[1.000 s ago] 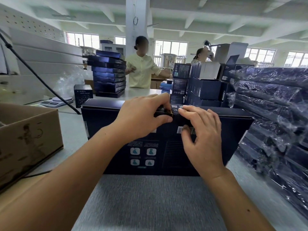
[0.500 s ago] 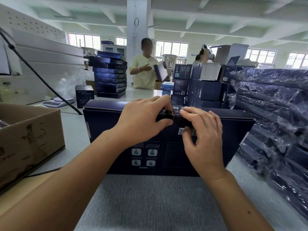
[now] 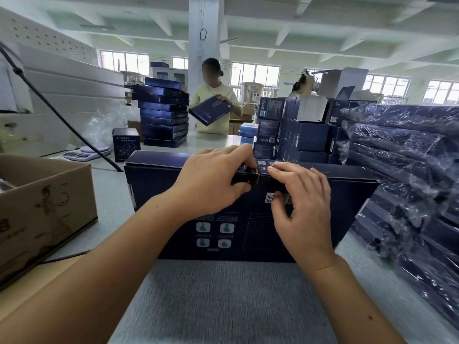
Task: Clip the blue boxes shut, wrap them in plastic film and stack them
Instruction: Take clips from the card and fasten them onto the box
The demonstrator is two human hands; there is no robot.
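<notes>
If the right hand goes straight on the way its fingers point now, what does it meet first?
Most likely the black clip that the left hand pinches on the top edge of the blue box; the fingertips of the right hand lie almost beside it, though depth is unclear.

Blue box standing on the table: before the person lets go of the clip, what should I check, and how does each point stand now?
1. The blue box stands on its long edge on the table: ok.
2. The left hand pinches the clip at the top seam: ok.
3. The right hand holds the top edge beside the clip: ok.
4. The clip is fully seated: cannot tell, fingers cover it.
5. Room between blue box and wrapped stack: cannot tell.
</notes>
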